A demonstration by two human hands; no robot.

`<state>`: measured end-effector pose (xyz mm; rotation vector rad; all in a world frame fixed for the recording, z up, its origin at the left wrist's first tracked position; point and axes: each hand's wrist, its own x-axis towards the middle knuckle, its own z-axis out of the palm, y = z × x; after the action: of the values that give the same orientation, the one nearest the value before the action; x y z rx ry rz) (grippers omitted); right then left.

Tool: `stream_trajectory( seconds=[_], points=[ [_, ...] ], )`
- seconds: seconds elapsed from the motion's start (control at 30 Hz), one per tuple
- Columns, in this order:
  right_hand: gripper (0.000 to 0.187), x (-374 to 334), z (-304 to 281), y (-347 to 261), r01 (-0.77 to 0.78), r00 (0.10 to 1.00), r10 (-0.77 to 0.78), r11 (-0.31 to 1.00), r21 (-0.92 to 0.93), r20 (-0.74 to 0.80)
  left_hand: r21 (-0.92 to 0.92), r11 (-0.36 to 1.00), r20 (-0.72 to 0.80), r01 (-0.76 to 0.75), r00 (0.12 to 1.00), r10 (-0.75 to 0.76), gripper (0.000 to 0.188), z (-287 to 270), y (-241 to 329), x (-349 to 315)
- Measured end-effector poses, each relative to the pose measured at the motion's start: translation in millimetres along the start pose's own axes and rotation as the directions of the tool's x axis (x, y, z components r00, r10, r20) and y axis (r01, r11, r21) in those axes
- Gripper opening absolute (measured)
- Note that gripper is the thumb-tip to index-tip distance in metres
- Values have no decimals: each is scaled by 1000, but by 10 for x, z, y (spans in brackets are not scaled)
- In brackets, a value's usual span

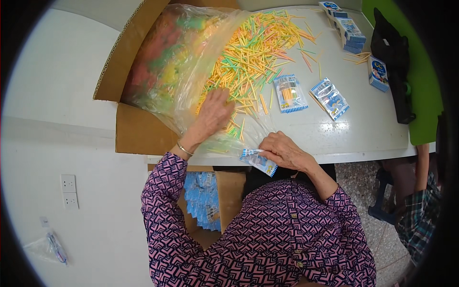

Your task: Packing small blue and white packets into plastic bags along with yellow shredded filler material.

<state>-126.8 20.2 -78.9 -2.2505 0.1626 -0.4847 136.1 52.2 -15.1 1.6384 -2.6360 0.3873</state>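
A heap of thin yellow, orange, pink and green sticks spills from a large clear plastic bag onto the white table. My left hand is down at the near edge of this heap, its fingers bent and closed at the sticks; the fingertips are partly hidden. Close to the table's front edge, my right hand grips a small blue-and-white packet between thumb and fingers. Beyond it lie two similar packets, one with sticks showing through its clear front and another tilted to its right.
An open cardboard box holds the bag at the left. Below the table, another carton contains many blue packets. Small blue-and-white boxes stand at the far right by a green panel. Another person's arm shows at right.
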Motion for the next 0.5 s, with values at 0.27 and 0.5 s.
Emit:
stream_trajectory(
  seconds=[0.27, 0.5],
  points=[
    [13, -2, -28, -26, -16, 1000, 16, 1000, 12, -18, -177, 900, -95, 398, 903, -418, 46, 20, 138, 97],
    [14, 5, 12, -15, 6, 1000, -6, 1000, 21, -11, 89, 838, 18, 538, 841, -541, 38, 309, -33, 147]
  ],
)
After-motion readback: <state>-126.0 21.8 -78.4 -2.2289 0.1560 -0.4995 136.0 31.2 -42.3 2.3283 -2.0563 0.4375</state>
